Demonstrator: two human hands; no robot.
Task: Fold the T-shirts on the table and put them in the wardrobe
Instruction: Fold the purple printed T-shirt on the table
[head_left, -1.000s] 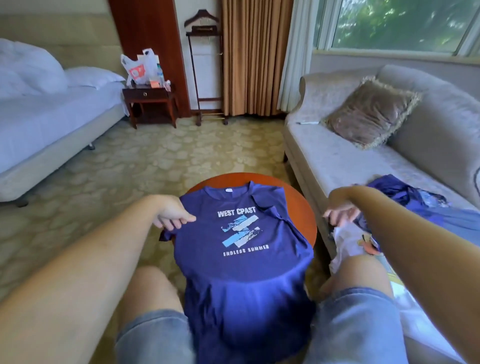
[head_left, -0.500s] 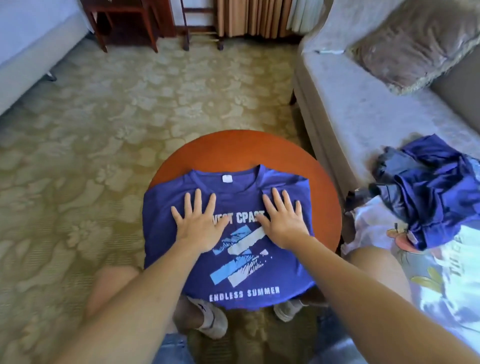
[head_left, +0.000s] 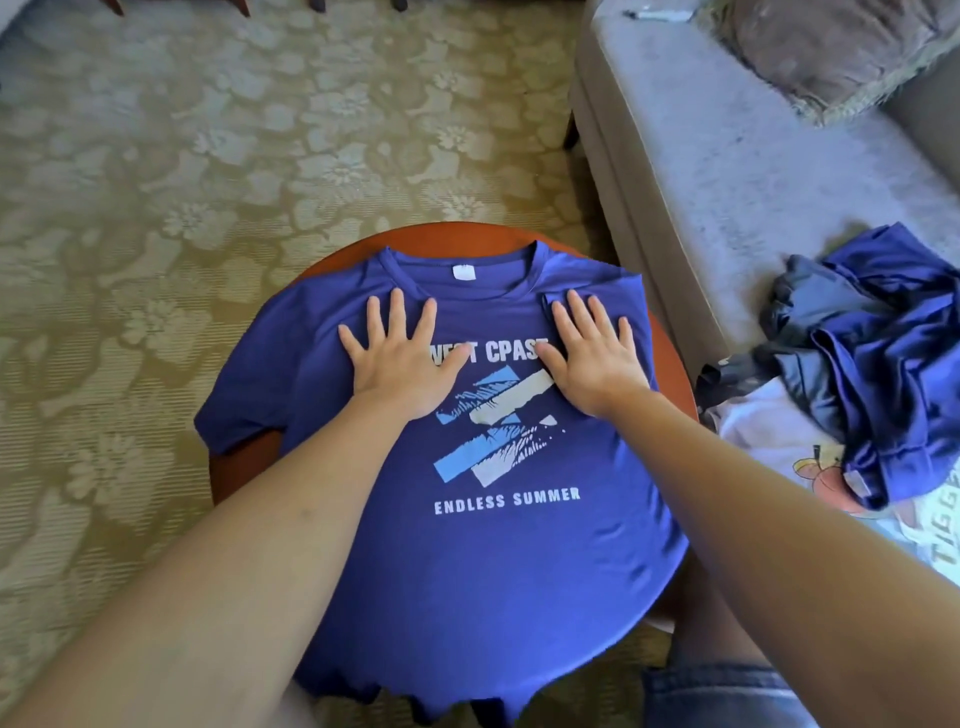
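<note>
On round red-brown wooden table: blue printed cotton T-shirt face-up; left hand & right hand flat, fingers spread, smoothing chest prob. before fold.

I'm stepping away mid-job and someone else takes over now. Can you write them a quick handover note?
Left hand: open, flat on the blue T-shirt, at its chest.
Right hand: open, flat near the shirt's wrinkled sleeve.
The shirt lies face up on the round table, hem hanging over the near edge.
Done: shirt spread out.
To do: fold it, fold the heap of clothes on the sofa, put all in the wardrobe, not in view.
</note>
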